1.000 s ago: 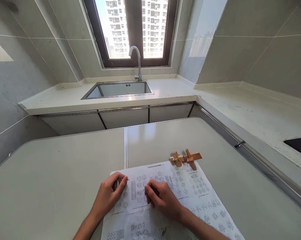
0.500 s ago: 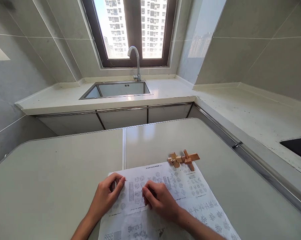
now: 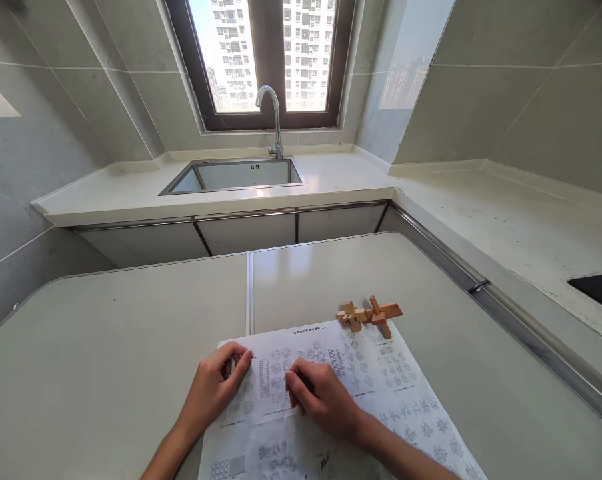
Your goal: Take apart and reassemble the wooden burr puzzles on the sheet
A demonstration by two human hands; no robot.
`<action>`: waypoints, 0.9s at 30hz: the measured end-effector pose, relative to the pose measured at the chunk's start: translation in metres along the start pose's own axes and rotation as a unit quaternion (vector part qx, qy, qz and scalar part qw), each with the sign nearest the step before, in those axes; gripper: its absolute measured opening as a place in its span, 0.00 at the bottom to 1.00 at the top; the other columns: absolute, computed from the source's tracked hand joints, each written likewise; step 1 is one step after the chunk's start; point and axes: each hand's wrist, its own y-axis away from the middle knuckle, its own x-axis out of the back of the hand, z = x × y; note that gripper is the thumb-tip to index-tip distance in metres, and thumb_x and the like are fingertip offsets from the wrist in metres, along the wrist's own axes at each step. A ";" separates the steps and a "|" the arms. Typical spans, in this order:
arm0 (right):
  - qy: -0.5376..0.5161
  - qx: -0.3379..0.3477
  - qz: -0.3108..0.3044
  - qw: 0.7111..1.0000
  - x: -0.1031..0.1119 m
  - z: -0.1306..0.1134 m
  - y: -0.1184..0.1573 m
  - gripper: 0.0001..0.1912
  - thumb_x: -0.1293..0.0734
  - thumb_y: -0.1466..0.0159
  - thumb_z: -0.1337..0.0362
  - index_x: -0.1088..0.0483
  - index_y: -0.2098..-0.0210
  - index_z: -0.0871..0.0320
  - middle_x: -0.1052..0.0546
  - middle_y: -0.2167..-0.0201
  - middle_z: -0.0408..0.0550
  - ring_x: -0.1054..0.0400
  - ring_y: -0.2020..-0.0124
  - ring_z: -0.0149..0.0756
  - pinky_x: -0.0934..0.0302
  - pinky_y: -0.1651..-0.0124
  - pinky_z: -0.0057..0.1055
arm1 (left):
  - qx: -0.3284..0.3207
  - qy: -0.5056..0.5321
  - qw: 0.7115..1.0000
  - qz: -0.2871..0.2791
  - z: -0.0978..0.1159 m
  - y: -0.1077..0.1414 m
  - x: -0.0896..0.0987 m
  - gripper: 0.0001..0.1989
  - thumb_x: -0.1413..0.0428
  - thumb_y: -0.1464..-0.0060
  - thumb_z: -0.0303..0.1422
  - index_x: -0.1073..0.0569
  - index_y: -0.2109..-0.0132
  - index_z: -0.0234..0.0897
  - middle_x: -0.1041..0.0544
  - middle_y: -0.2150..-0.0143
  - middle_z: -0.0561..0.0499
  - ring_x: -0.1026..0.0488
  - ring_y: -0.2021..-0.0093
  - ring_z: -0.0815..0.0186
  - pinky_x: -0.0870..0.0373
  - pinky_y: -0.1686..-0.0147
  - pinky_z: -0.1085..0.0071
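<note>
A large printed sheet of paper (image 3: 291, 427), covered in small line diagrams, lies on the table under both my hands. My left hand (image 3: 219, 381) rests at its upper left corner, the thumb and forefinger curled together and no object visible between them. Over the middle of the sheet, my right hand (image 3: 321, 397) is loosely closed, with nothing showing in its fingers. Across the sheet's top right edge sits a light wooden puzzle of crossed notched sticks (image 3: 351, 316). Right beside it is a darker wooden crossed-stick piece (image 3: 379, 315); I cannot tell whether the two are joined.
The pale table (image 3: 115, 353) has a seam down its middle. Beyond it is a white counter (image 3: 341, 170) with a sink (image 3: 233, 190) and a curved faucet (image 3: 277, 120) below a window. Another counter runs along the right, with a dark inset (image 3: 601, 291) at its edge.
The view has tilted and shifted very slightly. Both hands, the sheet and the wooden pieces keep their places relative to each other.
</note>
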 end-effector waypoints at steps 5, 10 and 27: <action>0.000 0.003 0.001 1.000 0.000 0.000 0.001 0.22 0.40 0.23 0.54 0.35 0.73 0.55 0.28 0.79 0.40 0.38 0.80 0.30 0.40 0.68 0.29 | 0.000 0.000 1.000 -0.001 0.000 0.000 -0.001 0.24 0.48 0.33 0.54 0.23 0.64 0.40 0.29 0.73 0.54 0.37 0.73 0.65 0.39 0.72 0.71; -0.003 -0.001 0.002 1.000 0.000 0.000 0.000 0.22 0.41 0.23 0.54 0.35 0.72 0.55 0.28 0.79 0.40 0.38 0.80 0.30 0.41 0.70 0.28 | -0.001 0.000 1.000 -0.001 0.000 -0.001 -0.001 0.24 0.48 0.33 0.54 0.23 0.64 0.40 0.29 0.73 0.54 0.36 0.73 0.65 0.39 0.72 0.71; -0.020 -0.003 0.011 1.000 -0.001 0.002 -0.003 0.21 0.39 0.23 0.53 0.34 0.71 0.55 0.27 0.79 0.41 0.36 0.79 0.30 0.40 0.69 0.28 | -0.002 -0.005 1.000 0.003 0.001 -0.003 0.001 0.25 0.48 0.34 0.56 0.23 0.65 0.40 0.29 0.74 0.54 0.37 0.74 0.65 0.39 0.74 0.72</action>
